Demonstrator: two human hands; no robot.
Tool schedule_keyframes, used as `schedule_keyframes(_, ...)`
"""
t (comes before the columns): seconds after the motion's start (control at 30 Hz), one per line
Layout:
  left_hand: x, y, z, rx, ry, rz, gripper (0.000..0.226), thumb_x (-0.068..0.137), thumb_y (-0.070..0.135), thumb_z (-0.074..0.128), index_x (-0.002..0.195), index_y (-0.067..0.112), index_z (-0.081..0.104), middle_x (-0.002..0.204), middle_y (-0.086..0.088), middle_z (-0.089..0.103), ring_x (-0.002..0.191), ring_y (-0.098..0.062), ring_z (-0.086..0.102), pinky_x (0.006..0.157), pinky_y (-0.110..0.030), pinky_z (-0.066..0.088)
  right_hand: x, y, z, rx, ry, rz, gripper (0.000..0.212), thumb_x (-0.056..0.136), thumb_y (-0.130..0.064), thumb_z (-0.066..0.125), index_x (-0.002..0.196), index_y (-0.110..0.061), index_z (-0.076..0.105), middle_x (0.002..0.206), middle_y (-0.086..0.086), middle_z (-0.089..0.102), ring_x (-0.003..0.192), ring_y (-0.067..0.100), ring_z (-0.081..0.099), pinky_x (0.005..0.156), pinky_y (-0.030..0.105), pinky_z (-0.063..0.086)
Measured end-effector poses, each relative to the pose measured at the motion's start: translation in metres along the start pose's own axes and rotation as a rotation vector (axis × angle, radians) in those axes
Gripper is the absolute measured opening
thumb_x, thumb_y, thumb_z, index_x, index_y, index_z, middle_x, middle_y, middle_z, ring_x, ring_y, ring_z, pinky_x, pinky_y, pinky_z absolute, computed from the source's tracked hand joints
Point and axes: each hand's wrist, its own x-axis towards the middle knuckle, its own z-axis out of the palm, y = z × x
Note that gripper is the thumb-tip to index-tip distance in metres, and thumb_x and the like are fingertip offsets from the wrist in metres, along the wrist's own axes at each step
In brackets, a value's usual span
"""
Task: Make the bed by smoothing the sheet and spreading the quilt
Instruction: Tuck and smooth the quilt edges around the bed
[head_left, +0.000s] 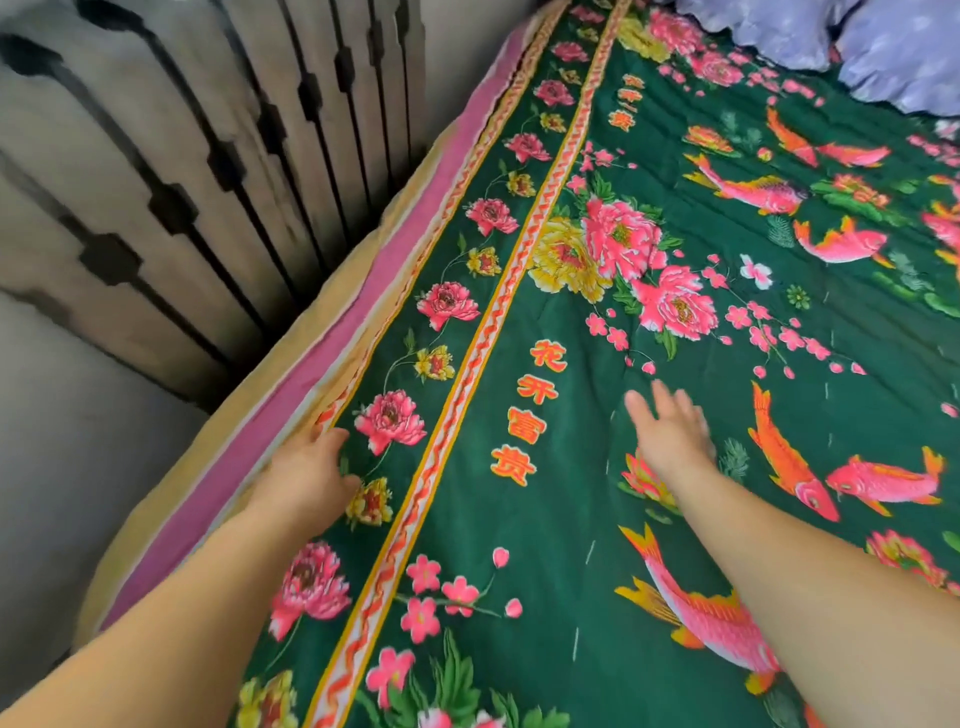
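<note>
A green quilt (597, 519), printed with pink peonies, fish and orange characters, is lying spread across the bed and covering most of the view. Along its left edge, a pink and yellow sheet (332, 332) is showing as a strip between the quilt and a grey padded headboard (171, 171). The left hand (306, 473) is resting on the quilt's flowered border at that edge; its fingers (324, 434) are curling over the rim of the cloth, though it is unclear whether they are actually pinching it. The right hand (672, 431) is lying palm down on the green field near the characters, fingers (662, 397) straight and slightly spread, blurred. A lilac ruffled pillow (883, 47) is sitting at the far upper right.
</note>
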Motion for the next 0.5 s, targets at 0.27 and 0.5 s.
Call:
schedule_keyframes(0.27, 0.077, -0.072, 0.012, -0.062, 0.269, -0.138, 0.053, 0.092, 0.045, 0.049, 0.138, 0.019, 0.041, 0.139, -0.013, 0.042, 0.127, -0.036, 0.040, 0.103, -0.047, 0.039, 0.052, -0.159, 0.100, -0.089, -0.072, -0.088, 0.049, 0.089, -0.051, 0.026, 0.132, -0.035, 0.044, 0.145, 0.002, 0.037, 0.134, 0.033, 0.028, 0.102, 0.060, 0.022)
schedule_keyframes(0.5, 0.081, -0.093, 0.010, -0.360, 0.224, -0.327, 0.056, 0.096, 0.043, 0.045, 0.136, 0.005, 0.041, 0.138, -0.026, 0.045, 0.123, -0.044, 0.045, 0.098, -0.044, 0.037, -0.011, -0.247, 0.122, 0.256, -0.336, -0.678, 0.052, 0.097, -0.053, 0.028, 0.137, -0.027, 0.050, 0.148, 0.001, 0.043, 0.136, 0.024, 0.037, 0.111, 0.047, 0.027)
